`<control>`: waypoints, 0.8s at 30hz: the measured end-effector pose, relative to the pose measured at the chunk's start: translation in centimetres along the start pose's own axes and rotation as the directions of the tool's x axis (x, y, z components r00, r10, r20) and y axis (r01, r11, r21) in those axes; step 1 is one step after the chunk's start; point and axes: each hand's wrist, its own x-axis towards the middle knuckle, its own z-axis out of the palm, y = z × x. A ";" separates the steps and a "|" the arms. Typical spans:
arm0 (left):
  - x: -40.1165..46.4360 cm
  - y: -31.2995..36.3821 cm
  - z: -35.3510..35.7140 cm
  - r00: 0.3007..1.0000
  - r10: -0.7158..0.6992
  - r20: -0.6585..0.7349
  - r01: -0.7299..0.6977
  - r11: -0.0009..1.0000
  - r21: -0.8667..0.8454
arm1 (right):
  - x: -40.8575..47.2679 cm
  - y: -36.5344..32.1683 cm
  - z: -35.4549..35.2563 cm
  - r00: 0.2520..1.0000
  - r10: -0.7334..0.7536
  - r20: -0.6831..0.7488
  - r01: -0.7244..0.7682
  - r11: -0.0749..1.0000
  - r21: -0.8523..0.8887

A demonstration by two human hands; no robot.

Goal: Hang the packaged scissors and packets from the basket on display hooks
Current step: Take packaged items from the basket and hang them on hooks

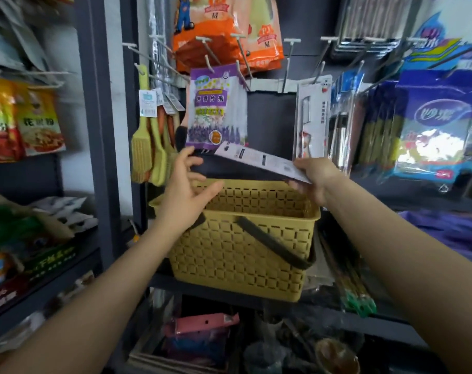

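Lying nearly flat above the far rim of the yellow basket (245,233), the white carded package (261,161) runs its long axis left to right, the right end lower. Its small print is too blurred to read. The right hand (314,179) pinches that lower right end, wrist bent inward. The left hand (187,184) is spread open, fingers apart, just beside the package's left end. Behind hangs a purple packet (216,109) reading "芳香片剂", and orange bags (229,31) marked "M".
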 end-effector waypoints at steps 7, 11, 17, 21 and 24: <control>4.6 3.1 0.6 0.987 -0.018 0.157 0.090 0.880 -0.467 | -1.4 0.3 2.5 0.935 0.210 0.287 -0.286 0.923 0.256; 6.7 3.3 0.6 0.986 -0.009 0.164 0.084 0.887 -0.453 | -1.5 0.3 3.6 0.914 0.268 0.304 -0.301 0.951 0.066; 8.6 2.7 0.0 0.975 0.093 0.200 -0.046 0.973 -0.227 | -2.7 -4.0 3.4 0.967 -0.233 0.103 0.254 0.912 -0.321; 9.8 3.5 0.4 0.969 0.167 0.184 -0.135 0.976 -0.172 | -2.9 -6.6 4.0 0.799 -0.550 0.243 0.596 0.674 -0.435; 11.0 4.8 1.4 0.963 0.216 0.161 -0.180 0.961 -0.211 | -1.5 -7.0 4.6 0.754 -0.616 0.230 0.635 0.592 -0.496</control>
